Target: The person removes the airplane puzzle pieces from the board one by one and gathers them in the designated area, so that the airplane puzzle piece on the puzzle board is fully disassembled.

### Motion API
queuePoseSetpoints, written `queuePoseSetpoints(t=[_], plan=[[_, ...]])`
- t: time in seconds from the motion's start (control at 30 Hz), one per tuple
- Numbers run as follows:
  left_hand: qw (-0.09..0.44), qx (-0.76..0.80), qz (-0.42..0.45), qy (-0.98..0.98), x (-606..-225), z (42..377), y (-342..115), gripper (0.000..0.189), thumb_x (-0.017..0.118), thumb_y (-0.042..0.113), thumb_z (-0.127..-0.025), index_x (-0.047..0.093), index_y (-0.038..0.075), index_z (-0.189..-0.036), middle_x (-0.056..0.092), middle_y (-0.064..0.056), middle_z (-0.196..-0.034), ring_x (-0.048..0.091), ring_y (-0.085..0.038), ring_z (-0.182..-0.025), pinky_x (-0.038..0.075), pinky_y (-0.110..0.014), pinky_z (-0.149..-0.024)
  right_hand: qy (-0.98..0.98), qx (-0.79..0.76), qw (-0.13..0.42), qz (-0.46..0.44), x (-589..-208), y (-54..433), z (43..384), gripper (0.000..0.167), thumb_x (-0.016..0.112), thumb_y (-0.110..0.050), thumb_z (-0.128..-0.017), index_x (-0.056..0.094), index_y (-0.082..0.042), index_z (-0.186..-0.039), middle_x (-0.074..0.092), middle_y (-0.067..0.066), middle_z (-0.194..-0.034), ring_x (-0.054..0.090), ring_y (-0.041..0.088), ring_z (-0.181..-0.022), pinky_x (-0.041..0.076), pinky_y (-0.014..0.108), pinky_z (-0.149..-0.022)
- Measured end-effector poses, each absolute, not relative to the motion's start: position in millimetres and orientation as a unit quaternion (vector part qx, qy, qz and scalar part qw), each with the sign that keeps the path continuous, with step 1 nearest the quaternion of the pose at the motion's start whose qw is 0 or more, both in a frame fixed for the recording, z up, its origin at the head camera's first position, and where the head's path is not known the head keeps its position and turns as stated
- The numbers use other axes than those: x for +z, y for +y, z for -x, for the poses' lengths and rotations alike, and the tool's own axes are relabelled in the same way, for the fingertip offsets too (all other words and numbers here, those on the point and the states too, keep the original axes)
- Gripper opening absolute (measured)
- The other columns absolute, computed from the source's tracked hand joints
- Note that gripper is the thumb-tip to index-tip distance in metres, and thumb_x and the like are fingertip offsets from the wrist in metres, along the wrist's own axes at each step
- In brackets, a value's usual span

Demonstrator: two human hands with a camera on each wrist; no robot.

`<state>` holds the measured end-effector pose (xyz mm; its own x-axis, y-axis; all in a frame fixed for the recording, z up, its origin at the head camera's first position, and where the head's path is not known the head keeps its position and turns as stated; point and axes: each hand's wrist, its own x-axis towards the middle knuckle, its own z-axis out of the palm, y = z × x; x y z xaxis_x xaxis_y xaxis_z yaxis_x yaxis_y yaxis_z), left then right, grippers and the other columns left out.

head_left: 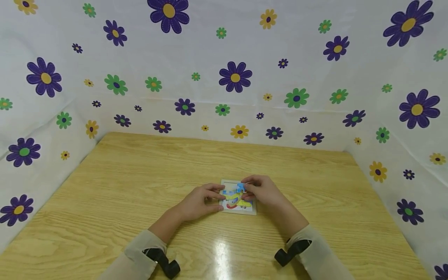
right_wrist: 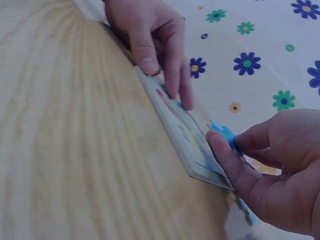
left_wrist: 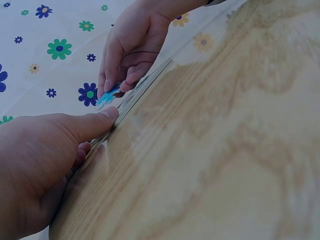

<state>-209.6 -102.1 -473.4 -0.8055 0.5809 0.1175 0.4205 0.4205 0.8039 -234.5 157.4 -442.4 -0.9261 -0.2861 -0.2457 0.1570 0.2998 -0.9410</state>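
grained wood [head_left: 150,167], squarish board [head_left: 238,212], left hand [head_left: 200,201] spread on its rim, right hand [head_left: 264,191] pinched round lobed blue piece [head_left: 240,187]

Blue puzzle piece [head_left: 240,187], tilted over pale-framed puzzle [head_left: 239,212], partly filled, lying flat

The person's bare right hand [head_left: 266,192] pinches a small blue puzzle piece [head_left: 240,188] above a square, pale-bordered picture puzzle [head_left: 233,201] on the yellowish wood-grained desk [head_left: 147,171]. The bare left hand [head_left: 200,202] touches the puzzle's left side. White flower-printed cloth [head_left: 206,46] stands behind.
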Motion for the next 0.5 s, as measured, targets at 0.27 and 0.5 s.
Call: queuePoseSetpoints(t=[0.27, 0.5], plan=[[0.096, 0.454, -0.295, 0.836, -472, 208, -102, 0.033, 0.075, 0.025, -0.091, 0.074, 0.009, -0.12, 0.053, -0.008, -0.148, 0.046, -0.033, -0.139, 0.046, -0.046, -0.108, 0.799, -0.562, 0.209, 0.038, -431, 184, 243, 0.029, 0.052, -0.008, -0.104, 0.059, 0.003, -0.13, 0.064, 0.019, -0.113, 0.07, 0.018, -0.086, 0.061, 0.031, -0.079], [0.099, 0.45, -0.286, 0.84, -471, 207, -102, 0.033, 0.076, 0.024, -0.09, 0.074, 0.01, -0.121, 0.052, -0.006, -0.149, 0.045, -0.031, -0.141, 0.046, -0.044, -0.108, 0.807, -0.546, 0.219, 0.041, -421, 208, 247, 0.032, 0.051, -0.007, -0.104, 0.056, 0.006, -0.132, 0.063, 0.022, -0.118, 0.069, 0.019, -0.091, 0.06, 0.033, -0.084]])
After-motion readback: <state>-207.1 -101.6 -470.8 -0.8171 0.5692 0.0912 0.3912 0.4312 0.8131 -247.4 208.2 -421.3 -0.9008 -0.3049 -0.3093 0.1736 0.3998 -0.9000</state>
